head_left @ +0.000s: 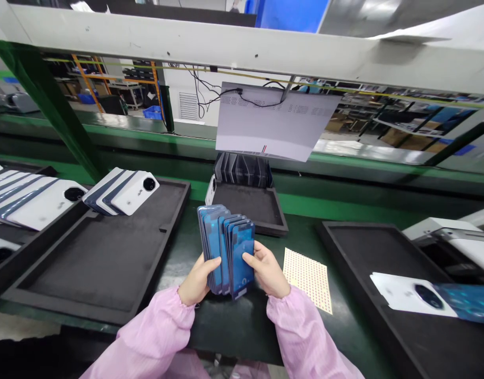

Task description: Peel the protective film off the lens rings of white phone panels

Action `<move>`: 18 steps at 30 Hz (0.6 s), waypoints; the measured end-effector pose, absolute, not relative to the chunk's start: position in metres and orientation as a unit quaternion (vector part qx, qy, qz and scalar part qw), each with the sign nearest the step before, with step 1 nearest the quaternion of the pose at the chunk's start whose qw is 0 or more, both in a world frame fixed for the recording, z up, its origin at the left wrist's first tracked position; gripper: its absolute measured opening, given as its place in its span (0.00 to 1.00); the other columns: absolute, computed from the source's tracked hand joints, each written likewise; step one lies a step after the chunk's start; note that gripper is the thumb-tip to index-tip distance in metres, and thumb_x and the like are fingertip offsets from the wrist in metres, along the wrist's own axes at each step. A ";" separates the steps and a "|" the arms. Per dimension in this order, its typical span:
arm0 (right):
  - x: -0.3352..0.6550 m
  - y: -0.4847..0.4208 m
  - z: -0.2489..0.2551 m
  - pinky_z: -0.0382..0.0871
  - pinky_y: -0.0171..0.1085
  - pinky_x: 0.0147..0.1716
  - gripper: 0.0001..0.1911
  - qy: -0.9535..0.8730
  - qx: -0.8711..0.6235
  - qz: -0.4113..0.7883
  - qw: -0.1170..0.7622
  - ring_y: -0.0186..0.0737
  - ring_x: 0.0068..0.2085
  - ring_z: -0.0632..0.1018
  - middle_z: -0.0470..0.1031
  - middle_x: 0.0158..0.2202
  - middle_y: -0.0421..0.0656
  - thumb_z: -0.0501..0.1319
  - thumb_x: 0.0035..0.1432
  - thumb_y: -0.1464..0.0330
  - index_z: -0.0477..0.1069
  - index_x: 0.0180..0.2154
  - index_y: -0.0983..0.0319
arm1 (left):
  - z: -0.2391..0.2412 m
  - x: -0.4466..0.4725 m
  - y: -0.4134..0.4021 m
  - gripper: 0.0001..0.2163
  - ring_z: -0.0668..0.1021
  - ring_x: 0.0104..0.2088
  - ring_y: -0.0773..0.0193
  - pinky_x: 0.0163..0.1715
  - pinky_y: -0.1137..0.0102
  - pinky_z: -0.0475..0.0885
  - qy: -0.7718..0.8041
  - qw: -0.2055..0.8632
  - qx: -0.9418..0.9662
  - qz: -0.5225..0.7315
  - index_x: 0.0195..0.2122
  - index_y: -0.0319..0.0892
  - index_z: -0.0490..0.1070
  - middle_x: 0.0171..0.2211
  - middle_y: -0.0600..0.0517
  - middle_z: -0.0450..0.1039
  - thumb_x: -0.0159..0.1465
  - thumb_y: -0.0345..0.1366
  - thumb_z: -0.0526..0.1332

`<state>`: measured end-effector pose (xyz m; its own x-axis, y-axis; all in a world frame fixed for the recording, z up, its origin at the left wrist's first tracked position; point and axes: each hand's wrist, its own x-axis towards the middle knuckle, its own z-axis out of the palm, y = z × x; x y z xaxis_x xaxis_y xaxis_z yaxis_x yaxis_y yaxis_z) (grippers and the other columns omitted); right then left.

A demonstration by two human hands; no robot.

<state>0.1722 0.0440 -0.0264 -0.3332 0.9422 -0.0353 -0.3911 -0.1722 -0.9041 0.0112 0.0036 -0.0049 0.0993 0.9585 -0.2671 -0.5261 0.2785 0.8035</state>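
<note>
Between my two hands stands a fanned stack of blue-filmed phone back panels [226, 252], held upright over the dark green bench. My left hand [197, 279] grips the stack's left side, thumb across the front. On the right edge, my right hand [265, 266] pinches the front panel with thumb and fingers; some fingers are hidden behind. A sheet of small dot stickers [308, 279] lies on the bench by my right hand. Beyond the stack is a black tray [245, 202] with many dark panels [242, 169] lined up at its back and one white panel [211, 189] leaning at its left.
At left, a black foam tray [96, 273] bears several white phone back panels [133, 192]; more white panels [37, 202] lie farther left. A right-hand tray [368, 247] holds a white panel [411, 295] and blue film [469, 301]. A monitor [275, 121] hangs ahead beneath a white beam [226, 45].
</note>
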 end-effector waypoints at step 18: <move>0.180 0.047 -0.023 0.65 0.46 0.50 0.18 -0.420 -0.324 0.674 0.515 0.44 0.46 0.75 0.77 0.42 0.44 0.67 0.47 0.64 0.68 0.42 0.59 | -0.005 0.010 0.005 0.23 0.78 0.42 0.50 0.43 0.59 0.72 0.433 0.672 0.241 0.551 0.46 0.38 0.70 0.40 0.44 0.77 0.48 0.38 0.68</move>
